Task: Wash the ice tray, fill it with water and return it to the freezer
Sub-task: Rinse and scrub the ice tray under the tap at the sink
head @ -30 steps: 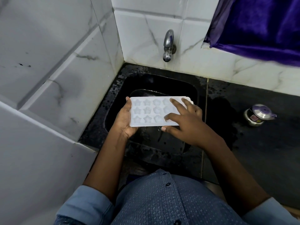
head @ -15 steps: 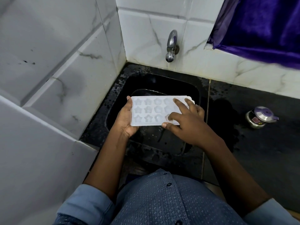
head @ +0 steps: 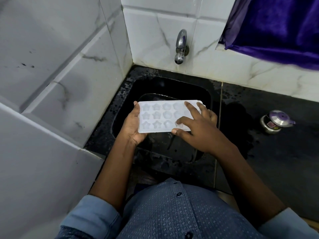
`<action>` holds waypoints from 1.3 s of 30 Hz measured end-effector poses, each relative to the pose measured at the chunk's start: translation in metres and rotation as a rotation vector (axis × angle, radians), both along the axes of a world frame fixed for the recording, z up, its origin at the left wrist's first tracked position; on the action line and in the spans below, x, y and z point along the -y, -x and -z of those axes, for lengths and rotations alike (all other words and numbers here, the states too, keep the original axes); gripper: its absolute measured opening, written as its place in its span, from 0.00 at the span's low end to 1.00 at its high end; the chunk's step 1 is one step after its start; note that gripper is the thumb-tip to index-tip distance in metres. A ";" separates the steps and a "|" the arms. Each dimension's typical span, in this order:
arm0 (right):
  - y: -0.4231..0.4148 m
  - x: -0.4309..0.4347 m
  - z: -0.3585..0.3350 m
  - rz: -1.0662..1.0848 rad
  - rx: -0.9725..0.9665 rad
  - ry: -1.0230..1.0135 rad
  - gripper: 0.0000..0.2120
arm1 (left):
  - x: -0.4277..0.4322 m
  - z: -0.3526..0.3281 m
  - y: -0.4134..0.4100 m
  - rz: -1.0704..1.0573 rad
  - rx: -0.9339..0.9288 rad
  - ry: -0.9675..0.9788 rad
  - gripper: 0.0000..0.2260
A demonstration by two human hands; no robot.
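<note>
Ice tray [head: 160, 116] above the sink [head: 172, 87], our left hand [head: 133, 126] gripping its end, right hand [head: 198, 131] fingers spread across its cells: washing under way, we judge; filling and freezing remain.

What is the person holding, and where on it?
The ice tray: left hand grips its left end; right hand rests fingers on its right side.

Right hand [head: 202, 133] shifts slightly on the ice tray [head: 160, 116]: thumb tip, first just clear of the near edge, now touches it. Middle fingertip sits a little nearer the tray's right end than at the start.
</note>
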State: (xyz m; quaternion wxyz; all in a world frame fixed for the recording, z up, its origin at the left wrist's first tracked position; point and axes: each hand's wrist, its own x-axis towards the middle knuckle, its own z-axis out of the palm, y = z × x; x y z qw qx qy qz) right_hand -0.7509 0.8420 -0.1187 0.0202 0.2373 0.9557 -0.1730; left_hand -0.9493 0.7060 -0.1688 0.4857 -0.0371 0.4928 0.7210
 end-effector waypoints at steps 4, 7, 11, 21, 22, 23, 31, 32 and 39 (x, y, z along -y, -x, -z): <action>0.000 0.001 -0.002 -0.014 0.016 0.011 0.26 | 0.000 0.001 -0.001 0.013 -0.002 -0.009 0.33; 0.001 0.004 -0.003 -0.025 0.016 0.027 0.26 | 0.000 0.001 -0.003 0.015 -0.010 0.002 0.33; -0.002 0.003 -0.003 0.019 -0.002 0.013 0.27 | 0.000 -0.001 0.000 0.010 -0.016 0.003 0.33; -0.003 0.006 -0.005 -0.015 0.011 0.021 0.33 | 0.006 -0.001 -0.003 0.029 -0.019 -0.010 0.34; -0.003 0.007 -0.005 -0.027 0.010 0.026 0.35 | 0.006 -0.001 -0.005 0.035 -0.018 -0.008 0.35; -0.003 0.008 -0.005 -0.032 0.008 0.030 0.36 | 0.007 -0.001 -0.006 0.039 -0.017 -0.008 0.35; -0.006 0.008 -0.004 -0.028 -0.023 0.039 0.35 | 0.009 -0.001 -0.008 0.041 -0.012 -0.007 0.35; -0.006 0.009 -0.004 -0.030 -0.049 0.033 0.33 | 0.009 -0.001 -0.008 0.039 -0.009 -0.007 0.35; 0.000 0.020 0.007 -0.103 -0.010 -0.004 0.33 | 0.008 0.000 -0.011 0.074 0.008 -0.024 0.36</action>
